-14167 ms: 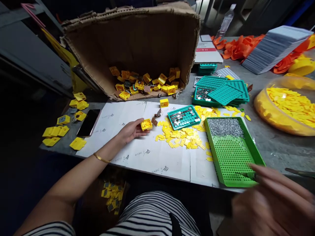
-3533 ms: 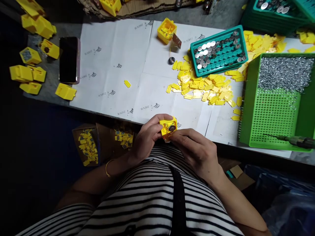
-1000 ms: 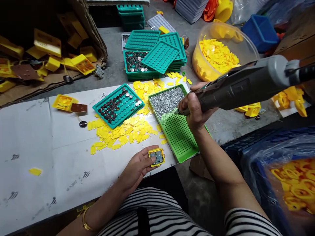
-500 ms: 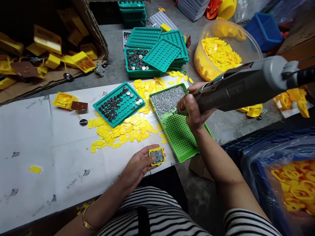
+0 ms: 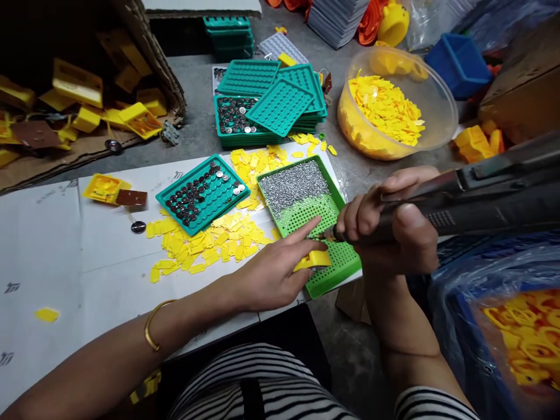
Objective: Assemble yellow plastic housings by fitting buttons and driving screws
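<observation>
Over the green perforated tray (image 5: 329,282), my left hand (image 5: 280,265) grips a small yellow plastic housing (image 5: 315,260), turned on its side. Its index finger stretches toward the tip of an electric screwdriver (image 5: 472,204). My right hand (image 5: 394,219) is wrapped round the screwdriver's dark body near its front end. The driver's tip points left and meets or nearly meets the housing; exact contact is hard to see. Many small silver screws (image 5: 297,184) fill the far half of the tray.
Yellow plastic tabs (image 5: 214,245) lie scattered left of the tray, beside a teal tray (image 5: 201,195) of round dark parts. Stacked teal trays (image 5: 280,108) and a clear tub (image 5: 441,128) stand behind. A yellow box with wires (image 5: 105,189) sits left. A cardboard box (image 5: 164,64) is far left.
My left hand has moved right and turned the yellow housing on its side. My right hand has brought the screwdriver down from the screws to the housing.
</observation>
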{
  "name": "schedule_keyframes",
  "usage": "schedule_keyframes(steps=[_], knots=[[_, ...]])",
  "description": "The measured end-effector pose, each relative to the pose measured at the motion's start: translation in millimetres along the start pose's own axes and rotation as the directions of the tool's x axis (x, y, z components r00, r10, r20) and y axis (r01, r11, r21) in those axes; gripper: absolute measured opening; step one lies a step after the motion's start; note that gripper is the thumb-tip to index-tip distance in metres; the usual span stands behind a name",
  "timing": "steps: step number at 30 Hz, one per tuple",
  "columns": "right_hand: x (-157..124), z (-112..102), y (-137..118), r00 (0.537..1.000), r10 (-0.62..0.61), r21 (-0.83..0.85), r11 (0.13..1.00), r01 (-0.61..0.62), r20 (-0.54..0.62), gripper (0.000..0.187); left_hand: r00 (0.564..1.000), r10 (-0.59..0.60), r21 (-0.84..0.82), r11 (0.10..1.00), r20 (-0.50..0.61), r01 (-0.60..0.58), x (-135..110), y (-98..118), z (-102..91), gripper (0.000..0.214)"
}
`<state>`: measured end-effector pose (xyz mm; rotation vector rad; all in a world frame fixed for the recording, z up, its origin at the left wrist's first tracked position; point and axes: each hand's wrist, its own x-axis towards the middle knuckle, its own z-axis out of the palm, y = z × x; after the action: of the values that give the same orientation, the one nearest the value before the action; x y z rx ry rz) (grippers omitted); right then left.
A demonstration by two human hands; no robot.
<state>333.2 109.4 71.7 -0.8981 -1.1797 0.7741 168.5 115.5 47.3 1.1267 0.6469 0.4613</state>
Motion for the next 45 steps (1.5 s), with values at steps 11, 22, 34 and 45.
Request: schedule_keyframes(steps=[11, 22, 34, 45], knots=[[23.0, -44.5, -23.1, 0.989, 0.147, -0.023, 0.989, -0.146, 0.012, 0.022, 0.988, 0.020, 0.249, 0.967, 0.152, -0.058, 26.3, -13.1, 5.2, 0.035], [19.7, -22.4, 51.3, 0.976, -0.106, -0.200, 0.977, 0.068, -0.191, 0.031, 0.939, -0.336, -0.231, 0.911, 0.069, 0.342, -16.7, -6.9, 1.9, 0.037], [20.3, -19.0, 64.6, 0.986, -0.076, -0.140, 0.989, 0.054, -0.151, 0.026, 0.814, -0.580, -0.520, 0.705, -0.032, 0.481, -62.6, -57.2, -9.4, 0.049], [17.2, -13.9, 65.9, 0.989, -0.100, -0.173, 0.982, 0.080, -0.111, 0.030, 0.761, -0.616, -0.616, 0.684, -0.201, 0.391, -60.3, -61.6, -4.0, 0.046]])
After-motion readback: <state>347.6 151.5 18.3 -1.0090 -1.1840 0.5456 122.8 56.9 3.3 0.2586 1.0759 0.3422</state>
